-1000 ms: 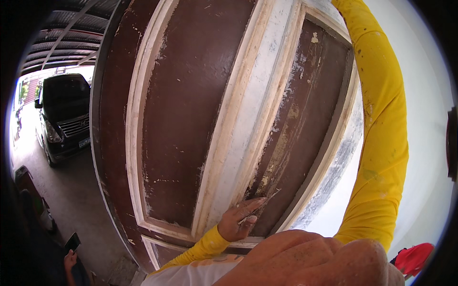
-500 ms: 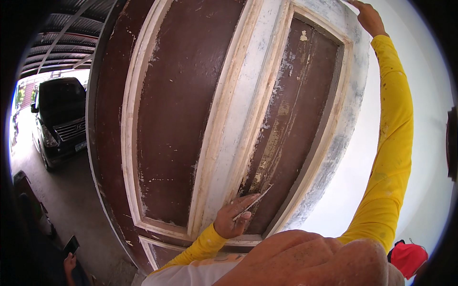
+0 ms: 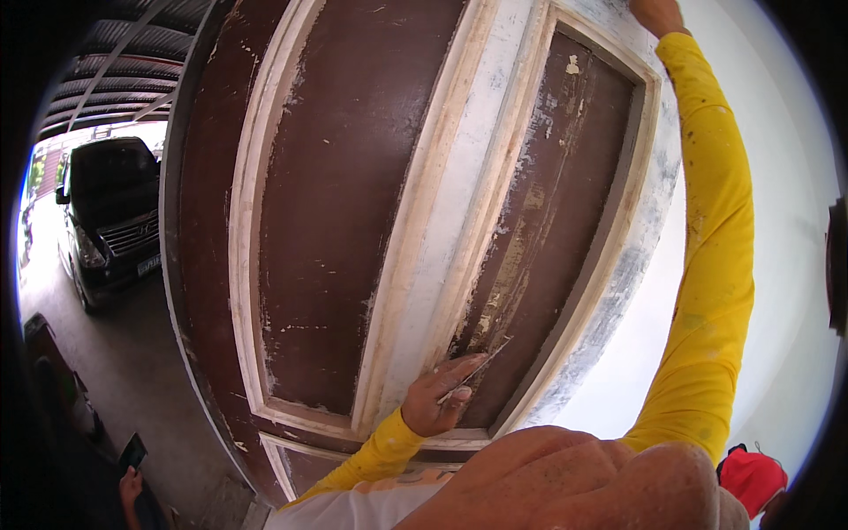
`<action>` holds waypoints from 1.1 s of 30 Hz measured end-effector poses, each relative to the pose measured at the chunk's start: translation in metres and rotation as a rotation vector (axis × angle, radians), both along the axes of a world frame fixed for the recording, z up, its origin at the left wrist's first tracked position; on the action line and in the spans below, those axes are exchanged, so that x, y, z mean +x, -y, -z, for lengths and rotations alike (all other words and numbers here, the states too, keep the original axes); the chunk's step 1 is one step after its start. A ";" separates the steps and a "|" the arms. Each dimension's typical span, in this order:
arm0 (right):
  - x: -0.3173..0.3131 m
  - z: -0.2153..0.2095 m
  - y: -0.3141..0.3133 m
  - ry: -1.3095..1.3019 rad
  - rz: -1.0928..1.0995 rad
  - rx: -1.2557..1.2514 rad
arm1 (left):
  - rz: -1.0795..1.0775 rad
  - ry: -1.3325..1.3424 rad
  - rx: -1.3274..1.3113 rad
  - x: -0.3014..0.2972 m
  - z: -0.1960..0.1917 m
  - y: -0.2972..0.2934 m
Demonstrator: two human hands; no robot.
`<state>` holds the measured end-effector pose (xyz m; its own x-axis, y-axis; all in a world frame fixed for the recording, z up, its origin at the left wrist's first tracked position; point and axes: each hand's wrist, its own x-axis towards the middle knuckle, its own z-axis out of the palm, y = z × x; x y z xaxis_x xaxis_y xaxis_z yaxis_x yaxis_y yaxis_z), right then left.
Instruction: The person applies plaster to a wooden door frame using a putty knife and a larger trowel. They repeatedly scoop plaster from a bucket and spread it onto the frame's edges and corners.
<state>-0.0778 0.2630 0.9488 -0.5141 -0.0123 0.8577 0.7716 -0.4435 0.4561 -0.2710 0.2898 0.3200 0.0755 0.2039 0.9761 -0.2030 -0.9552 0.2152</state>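
Note:
A brown door (image 3: 362,194) with pale stripped moulding stands before me, its paint chipped in places. My left hand (image 3: 435,395) is low by the right-hand panel (image 3: 565,238). Pinched between its thumb and fingers is a thin flat putty blade (image 3: 477,369), seen nearly edge-on and whitish with residue. My right arm, in a yellow sleeve, reaches up to the door's upper right. There my right hand (image 3: 659,16) is closed beside the whitish, grey-smeared door frame (image 3: 658,177). The top of the picture cuts off its fingers, and what they hold is hidden.
A white wall (image 3: 786,265) runs along the right, with a red cloth-like item (image 3: 753,480) low beside it. To the left, a dark van (image 3: 113,221) is parked under a metal roof. At lower left another person's hand (image 3: 131,486) holds a phone (image 3: 132,452).
My right hand has moved up and left, partly out of the picture; the whitish thin tool seen at its fingers is now out of view. The left hand with its blade has barely shifted.

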 end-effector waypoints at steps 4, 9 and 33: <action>-0.028 -0.017 0.013 0.236 -0.112 0.092 | 0.030 0.030 0.023 0.004 0.002 0.000; -0.087 0.008 0.014 0.200 -0.035 -0.057 | 0.019 0.055 0.010 0.004 0.002 0.000; -0.079 0.016 -0.009 0.528 -0.174 -0.077 | 0.020 0.086 -0.034 0.006 0.005 0.003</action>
